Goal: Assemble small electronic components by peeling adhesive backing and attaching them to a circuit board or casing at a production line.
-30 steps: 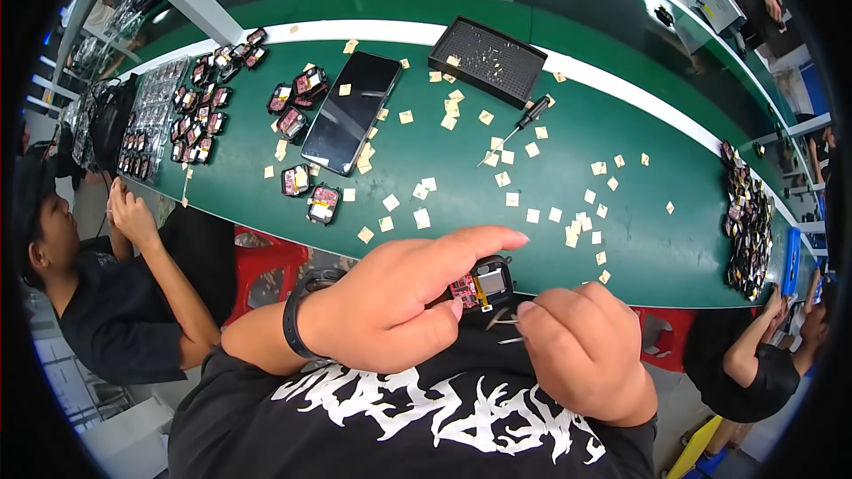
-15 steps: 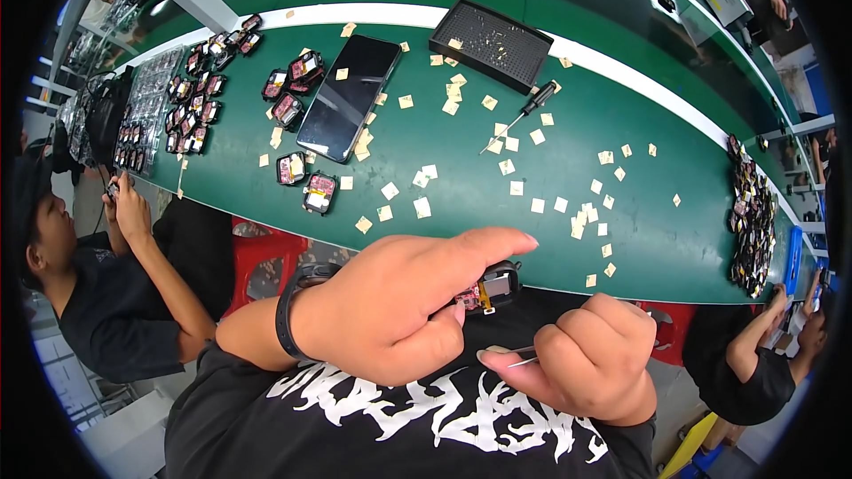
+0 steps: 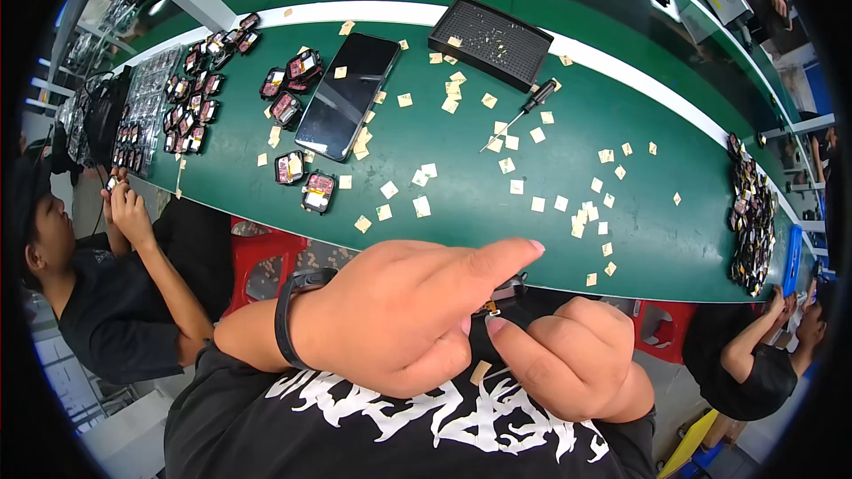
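Observation:
My left hand, wearing a black wristband, is closed round a small black watch-like housing. Its index finger stretches over the housing and hides most of it; a yellow flex cable shows at the opening. My right hand has its fingers curled in, and its thumb tip meets the end of that cable. A thin metal tool seems tucked in these fingers, mostly hidden now. Below the thumb, a small tan square shows in front of my dark shirt.
The green table bears scattered cream squares, several opened watch housings, a phone, a screwdriver and a black tray of tiny parts. A heap of housings lies far right. People sit at both sides.
My right hand has moved left and up, bringing its thumb to the housing's cable. The left hand now covers more of the housing. A tan square has come into view between the hands.

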Motion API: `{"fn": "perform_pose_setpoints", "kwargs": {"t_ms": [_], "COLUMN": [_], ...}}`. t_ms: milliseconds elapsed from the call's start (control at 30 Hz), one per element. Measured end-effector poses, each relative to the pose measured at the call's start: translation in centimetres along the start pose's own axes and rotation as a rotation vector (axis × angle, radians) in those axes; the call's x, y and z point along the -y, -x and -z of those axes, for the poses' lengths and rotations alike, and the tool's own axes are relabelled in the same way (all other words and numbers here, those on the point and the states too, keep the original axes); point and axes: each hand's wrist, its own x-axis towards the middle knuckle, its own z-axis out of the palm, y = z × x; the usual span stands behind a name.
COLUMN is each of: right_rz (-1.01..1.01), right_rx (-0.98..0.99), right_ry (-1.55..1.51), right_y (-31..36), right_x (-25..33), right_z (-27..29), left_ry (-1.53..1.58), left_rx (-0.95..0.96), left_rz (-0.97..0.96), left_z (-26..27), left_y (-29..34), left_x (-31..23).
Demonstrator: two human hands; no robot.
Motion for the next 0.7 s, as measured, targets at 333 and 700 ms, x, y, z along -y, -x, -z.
{"fn": "perform_pose_setpoints", "kwargs": {"t_ms": [333, 700], "right_rz": [0.050, 0.007], "right_rx": [0.130, 0.362], "right_ry": [0.140, 0.092], "right_y": [-0.9, -1.0], "right_x": [0.7, 0.9], "right_z": [-0.5, -0.7], "left_ry": [0.000, 0.206], "left_rx": [0.136, 0.257], "left_rz": [0.030, 0.194], "left_z": [0.3, -0.3], "left_y": [0.9, 2.2], "left_x": [0.0, 1.8]}}
